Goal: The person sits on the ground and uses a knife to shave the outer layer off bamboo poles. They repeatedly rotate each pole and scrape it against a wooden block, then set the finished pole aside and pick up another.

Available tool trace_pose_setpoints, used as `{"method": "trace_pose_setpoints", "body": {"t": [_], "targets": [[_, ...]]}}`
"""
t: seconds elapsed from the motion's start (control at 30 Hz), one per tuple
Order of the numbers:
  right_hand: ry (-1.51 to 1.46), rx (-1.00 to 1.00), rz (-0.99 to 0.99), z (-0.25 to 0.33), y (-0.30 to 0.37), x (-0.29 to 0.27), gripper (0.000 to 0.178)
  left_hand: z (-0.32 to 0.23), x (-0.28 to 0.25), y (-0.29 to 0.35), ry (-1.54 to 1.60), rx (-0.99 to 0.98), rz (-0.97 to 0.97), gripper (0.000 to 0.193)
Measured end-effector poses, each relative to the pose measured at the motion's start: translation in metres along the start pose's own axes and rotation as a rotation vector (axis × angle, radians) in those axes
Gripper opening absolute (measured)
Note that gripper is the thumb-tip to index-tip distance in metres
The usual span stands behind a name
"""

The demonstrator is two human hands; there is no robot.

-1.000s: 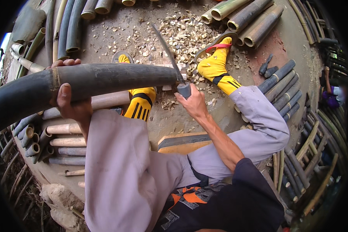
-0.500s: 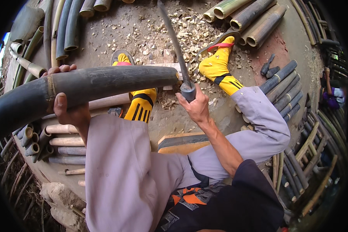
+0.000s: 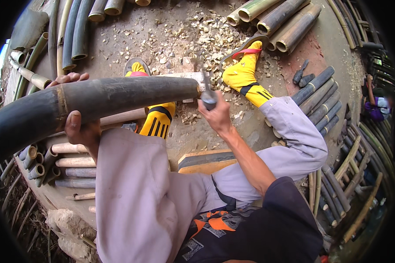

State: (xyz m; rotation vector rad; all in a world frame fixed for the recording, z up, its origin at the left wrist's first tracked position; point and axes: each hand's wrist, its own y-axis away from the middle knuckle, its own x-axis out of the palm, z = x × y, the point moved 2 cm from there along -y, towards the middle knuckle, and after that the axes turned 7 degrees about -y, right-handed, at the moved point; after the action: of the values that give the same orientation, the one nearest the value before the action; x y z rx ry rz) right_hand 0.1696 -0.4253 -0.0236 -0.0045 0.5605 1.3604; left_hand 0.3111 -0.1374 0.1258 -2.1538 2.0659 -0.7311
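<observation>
A thick dark bamboo pole (image 3: 127, 97) reaches in from the left edge, its tapered end over a pale wooden block (image 3: 173, 75) on the ground. My left hand (image 3: 77, 125) is closed round the pole near its ring-shaped joint, thumb on the near side and fingertips over the far side. My right hand (image 3: 218, 115) grips the dark round handle of a machete (image 3: 209, 97) just right of the pole's end. The blade points away from me and is foreshortened and blurred. Whether its edge touches the bamboo is hard to make out.
Wood chips (image 3: 206, 35) litter the ground ahead. Cut bamboo pieces (image 3: 289, 26) lie at the far right, with more dark pieces (image 3: 322, 101) beside my right leg and pale ones (image 3: 77, 161) at left. A mallet-like dark tool (image 3: 301, 72) lies right. Another person (image 3: 379, 105) is at the right rim.
The machete's blade has swung down from its raised slant toward the pole's end. My right hand has shifted slightly left; my left hand keeps its hold on the bamboo.
</observation>
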Motion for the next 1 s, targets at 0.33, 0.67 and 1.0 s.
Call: {"method": "trace_pose_setpoints", "body": {"t": [0.33, 0.67, 1.0], "targets": [[-0.012, -0.017, -0.047, 0.02, 0.008, -0.013, 0.038, -0.011, -0.001, 0.009, -0.151, -0.109, -0.354, 0.064], [0.03, 0.071, 0.001, -0.016, -0.017, -0.011, 0.033, -0.003, 0.013, 0.012, -0.099, -0.134, -0.337, 0.067], [0.079, 0.057, -0.008, -0.022, -0.016, -0.001, 0.029, 0.003, 0.003, 0.014, -0.017, 0.04, -0.355, 0.074]]}}
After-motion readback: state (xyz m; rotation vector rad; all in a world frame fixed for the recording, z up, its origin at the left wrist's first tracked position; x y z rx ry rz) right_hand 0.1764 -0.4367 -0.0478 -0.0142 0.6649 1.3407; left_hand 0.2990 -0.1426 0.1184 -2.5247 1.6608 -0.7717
